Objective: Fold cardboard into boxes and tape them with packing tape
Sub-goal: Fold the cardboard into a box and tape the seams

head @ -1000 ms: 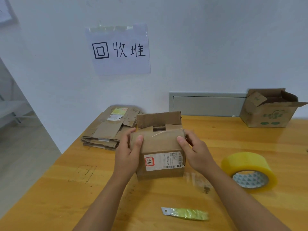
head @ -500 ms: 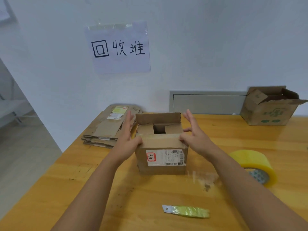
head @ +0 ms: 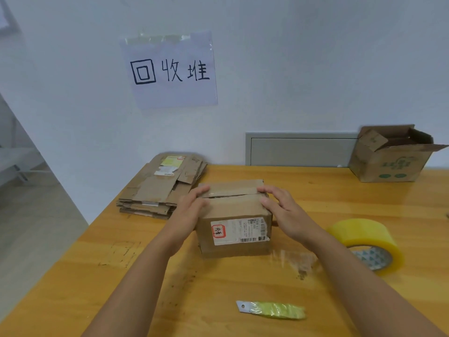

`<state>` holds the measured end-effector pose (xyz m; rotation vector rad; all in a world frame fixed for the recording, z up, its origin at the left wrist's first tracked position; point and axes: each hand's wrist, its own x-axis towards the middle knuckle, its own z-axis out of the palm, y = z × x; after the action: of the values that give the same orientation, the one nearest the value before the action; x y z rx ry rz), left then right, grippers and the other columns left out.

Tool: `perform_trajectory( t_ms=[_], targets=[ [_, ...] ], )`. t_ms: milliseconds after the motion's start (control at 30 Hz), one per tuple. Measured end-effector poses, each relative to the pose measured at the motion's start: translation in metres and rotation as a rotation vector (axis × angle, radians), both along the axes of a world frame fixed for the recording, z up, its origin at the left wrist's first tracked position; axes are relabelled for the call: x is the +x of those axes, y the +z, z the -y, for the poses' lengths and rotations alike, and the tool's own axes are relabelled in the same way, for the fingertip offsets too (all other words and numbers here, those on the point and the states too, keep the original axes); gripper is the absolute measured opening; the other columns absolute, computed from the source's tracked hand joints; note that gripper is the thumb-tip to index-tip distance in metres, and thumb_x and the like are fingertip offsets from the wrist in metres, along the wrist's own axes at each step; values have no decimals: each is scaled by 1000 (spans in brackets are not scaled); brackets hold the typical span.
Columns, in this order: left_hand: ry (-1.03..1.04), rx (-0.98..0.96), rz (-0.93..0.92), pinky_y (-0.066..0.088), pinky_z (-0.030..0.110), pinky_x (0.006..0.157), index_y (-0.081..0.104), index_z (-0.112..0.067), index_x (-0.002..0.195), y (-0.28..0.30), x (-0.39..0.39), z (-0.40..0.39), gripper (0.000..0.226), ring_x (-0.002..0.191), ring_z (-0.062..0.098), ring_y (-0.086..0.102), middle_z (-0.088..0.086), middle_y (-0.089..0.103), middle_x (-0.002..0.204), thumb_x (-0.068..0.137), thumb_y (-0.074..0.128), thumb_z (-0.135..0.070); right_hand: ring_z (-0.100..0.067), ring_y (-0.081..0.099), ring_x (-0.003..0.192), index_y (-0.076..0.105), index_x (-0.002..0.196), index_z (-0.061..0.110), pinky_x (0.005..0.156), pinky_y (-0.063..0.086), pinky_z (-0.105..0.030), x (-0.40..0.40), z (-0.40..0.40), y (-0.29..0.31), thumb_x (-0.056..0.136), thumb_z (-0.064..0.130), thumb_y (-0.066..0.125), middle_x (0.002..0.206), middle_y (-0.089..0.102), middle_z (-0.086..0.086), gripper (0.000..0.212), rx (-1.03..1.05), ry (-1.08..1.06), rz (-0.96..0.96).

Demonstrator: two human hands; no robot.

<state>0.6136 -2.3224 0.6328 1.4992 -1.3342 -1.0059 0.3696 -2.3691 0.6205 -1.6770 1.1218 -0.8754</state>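
Table (head: pixel 340 195): lay under both your hands.
Box (head: pixel 233 229): sat between your hands, flaps folded down.
Tape roll (head: pixel 366 242): lay right of your right hand.
Left hand (head: pixel 192 210): relaxed, fingers flat on the flaps.
Right hand (head: pixel 284 210): relaxed, fingers pressing the top.

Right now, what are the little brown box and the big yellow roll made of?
The small brown box with a white label looks like matte corrugated cardboard, creased and worn at its edges. The large yellow roll seems to be glossy, see-through plastic packing tape wound on a printed, probably cardboard, core.
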Motion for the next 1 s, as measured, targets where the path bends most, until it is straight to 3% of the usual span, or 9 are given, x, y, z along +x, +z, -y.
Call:
perform_trajectory(
  t_ms=[100,200,300,467,667,767,900,1000],
  targets=[
    [-17,94,-237,53,45,90,47,-54,133,-4,-2,-6,36,114,26,60,-8,53,136,102,42,-38,-15,51,121,41,127,61,91,56,-45,-1,-8,-5,99,57,42,139,37,15,29,107,44,8],
    [-27,89,-353,53,48,88,50,-53,132,-10,-2,-10,37,112,33,63,-3,61,131,101,45,-33,-17,55,120,38,127,64,94,54,-46,4,-12,-12,92,64,49,143,39,13,37,100,48,66],
    [23,55,-425,52,39,77,56,-48,128,-14,-5,-6,38,100,27,65,-1,62,132,100,47,-25,-21,60,114,45,121,63,91,56,-45,11,-11,-17,77,63,58,141,43,7,45,75,0,168],
    [87,-59,-494,53,33,65,58,-40,129,-4,-11,11,40,83,18,67,3,64,126,98,51,-16,-26,59,114,49,123,58,87,57,-43,21,5,-9,75,57,61,138,43,2,49,22,-31,267],
    [106,-57,-429,54,36,67,60,-44,125,-10,-13,14,38,88,22,68,6,58,131,98,51,-18,-23,60,112,47,118,64,83,58,-41,23,10,-12,72,63,59,138,44,1,47,29,-31,192],
    [105,-30,-320,54,33,64,59,-48,122,-21,-11,-2,37,93,25,66,-1,56,128,99,51,-20,-21,63,105,44,118,64,76,58,-35,16,-4,-28,75,62,57,134,47,2,45,14,-29,117],
    [93,-34,-85,50,15,62,53,-47,130,-32,-7,-23,39,97,9,61,-19,50,122,99,52,-24,-10,58,111,38,129,59,92,54,-41,5,-22,-45,85,62,54,134,48,14,47,-110,-15,-73],
    [76,12,86,52,26,82,50,-52,134,-45,-2,-31,41,110,8,57,-14,49,135,98,56,-36,-8,48,124,31,146,46,103,46,-40,0,-32,-53,92,64,48,143,44,15,59,-154,13,-304]
  ],
)
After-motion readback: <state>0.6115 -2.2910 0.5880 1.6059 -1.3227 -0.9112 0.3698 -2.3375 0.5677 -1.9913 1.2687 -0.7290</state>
